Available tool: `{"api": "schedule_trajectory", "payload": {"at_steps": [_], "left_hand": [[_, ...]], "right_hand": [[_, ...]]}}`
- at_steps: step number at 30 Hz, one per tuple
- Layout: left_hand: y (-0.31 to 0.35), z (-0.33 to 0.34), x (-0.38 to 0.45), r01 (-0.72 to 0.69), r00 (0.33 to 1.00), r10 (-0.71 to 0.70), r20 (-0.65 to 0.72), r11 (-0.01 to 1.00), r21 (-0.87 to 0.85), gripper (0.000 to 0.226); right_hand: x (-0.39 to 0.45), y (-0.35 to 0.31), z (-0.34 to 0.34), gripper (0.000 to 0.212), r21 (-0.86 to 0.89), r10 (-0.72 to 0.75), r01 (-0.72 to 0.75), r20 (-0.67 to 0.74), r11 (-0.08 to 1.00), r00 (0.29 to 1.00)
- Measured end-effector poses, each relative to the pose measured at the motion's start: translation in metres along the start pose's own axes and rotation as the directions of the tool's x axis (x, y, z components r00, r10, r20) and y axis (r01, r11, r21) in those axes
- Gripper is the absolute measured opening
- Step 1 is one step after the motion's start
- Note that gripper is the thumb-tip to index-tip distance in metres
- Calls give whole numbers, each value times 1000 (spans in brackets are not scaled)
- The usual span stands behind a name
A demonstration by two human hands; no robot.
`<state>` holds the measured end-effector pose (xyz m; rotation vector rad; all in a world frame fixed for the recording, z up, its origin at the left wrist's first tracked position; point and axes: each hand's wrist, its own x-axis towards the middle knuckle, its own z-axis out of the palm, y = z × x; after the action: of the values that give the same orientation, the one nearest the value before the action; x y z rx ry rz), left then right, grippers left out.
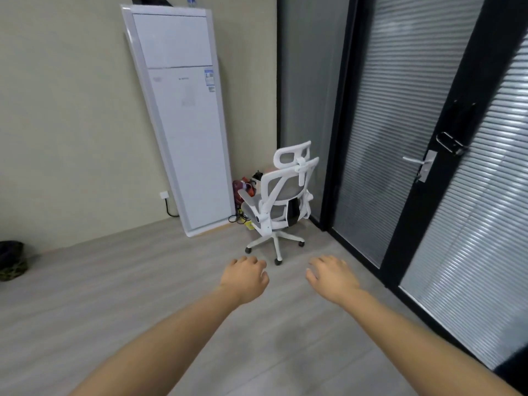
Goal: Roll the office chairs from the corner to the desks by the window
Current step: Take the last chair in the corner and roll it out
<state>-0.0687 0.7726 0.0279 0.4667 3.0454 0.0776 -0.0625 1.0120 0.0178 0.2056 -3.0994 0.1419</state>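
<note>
A white office chair [281, 195] with a grey mesh back, a headrest and a five-wheel base stands in the far corner, its back turned toward me. Both my arms stretch forward over the floor, well short of the chair. My left hand [245, 277] hangs with loosely curled fingers and holds nothing. My right hand [331, 274] is spread palm down, also empty. Neither hand touches the chair.
A tall white floor air conditioner [183, 115] stands against the wall left of the chair, with bags and cables [244, 192] between them. A black-framed glass door [423, 164] with blinds runs along the right. A dark bag [11, 260] lies at far left on the grey floor.
</note>
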Motion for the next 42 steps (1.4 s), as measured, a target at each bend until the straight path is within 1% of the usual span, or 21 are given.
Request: {"api": "schedule_trajectory", "payload": {"at_steps": [5, 8, 12, 15, 17, 19, 21, 24, 27, 29, 31, 35, 38, 40, 42], "left_hand": [[-10, -2, 117, 20, 1000, -19, 19, 999, -25, 40], [-19, 4, 194, 3, 999, -3, 38, 1000, -14, 40], [-40, 12, 317, -29, 999, 29, 34, 999, -16, 38], [-51, 7, 404, -40, 998, 42, 56, 999, -36, 39], [-55, -4, 461, -67, 997, 67, 41, 998, -4, 38], [-56, -18, 517, -81, 997, 80, 22, 996, 27, 36], [-52, -28, 566, -78, 997, 78, 25, 997, 22, 36], [-44, -31, 638, -68, 998, 68, 4, 998, -2, 38], [-36, -25, 709, -70, 998, 70, -2, 997, 22, 38], [-33, -21, 751, -32, 999, 32, 3, 999, 6, 39], [-29, -23, 791, 27, 999, -27, -23, 1000, -16, 37], [-24, -31, 862, 92, 993, -92, -72, 996, -14, 39], [-30, -33, 903, 161, 981, -164, -102, 986, -37, 38], [-38, -28, 927, 177, 978, -179, -106, 984, -31, 38], [-49, -24, 953, 198, 973, -201, -115, 979, -40, 42]], "right_hand": [[112, 37, 5, 40, 12, 4, -4, 16, 1000, 1000], [181, 58, 15, 41, 16, -3, 3, 24, 1000, 1000], [287, 93, 34, 42, 12, 15, -16, 26, 1000, 1000], [357, 119, 33, 41, 18, 51, -52, 53, 998, 997], [402, 136, 26, 39, -10, 53, -52, 33, 999, 998], [447, 156, 17, 38, 4, 62, -62, -1, 998, 998], [486, 177, 12, 38, 36, 72, -72, 10, 997, 997], [550, 212, 14, 35, 36, 54, -53, -10, 998, 999], [619, 251, 20, 32, 42, 24, -23, -27, 999, 999], [663, 277, 20, 28, 67, -5, 6, -10, 998, 1000], [704, 299, 14, 25, 107, -36, 37, -11, 994, 999], [789, 333, 7, 20, 133, -148, 150, -30, 980, 989], [851, 346, 7, 22, 128, -190, 195, -52, 972, 980], [884, 349, 12, 27, 155, -207, 214, -63, 964, 976], [917, 350, 20, 28, 146, -246, 252, -57, 957, 968]]}}
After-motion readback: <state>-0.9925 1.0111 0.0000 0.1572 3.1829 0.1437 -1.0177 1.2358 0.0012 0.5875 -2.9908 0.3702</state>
